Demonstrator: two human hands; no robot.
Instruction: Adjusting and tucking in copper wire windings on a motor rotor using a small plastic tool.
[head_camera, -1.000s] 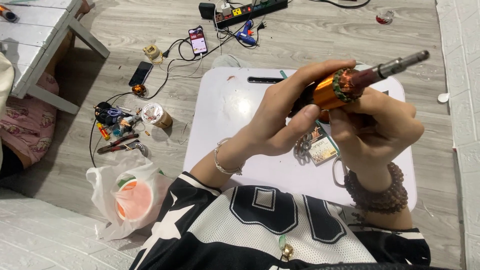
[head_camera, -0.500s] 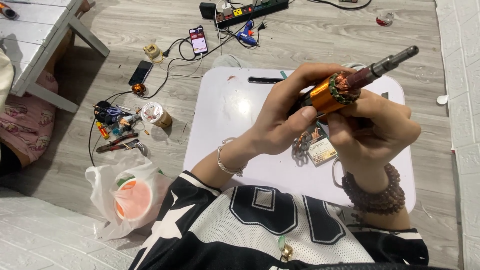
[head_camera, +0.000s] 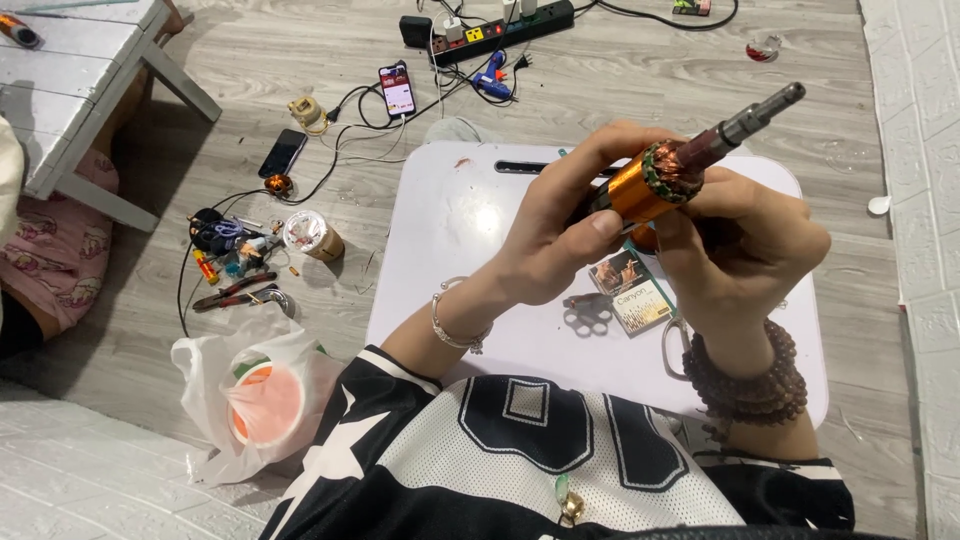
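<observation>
Both hands — left hand (head_camera: 560, 235), right hand (head_camera: 745, 245) — grip motor armature (head_camera: 665, 180) above white table (head_camera: 450, 230).

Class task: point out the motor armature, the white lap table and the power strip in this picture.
motor armature (head_camera: 655, 185), head view, on its orange copper winding.
white lap table (head_camera: 455, 225), head view, on the bare top at its left.
power strip (head_camera: 520, 20), head view, on its black body.
</observation>
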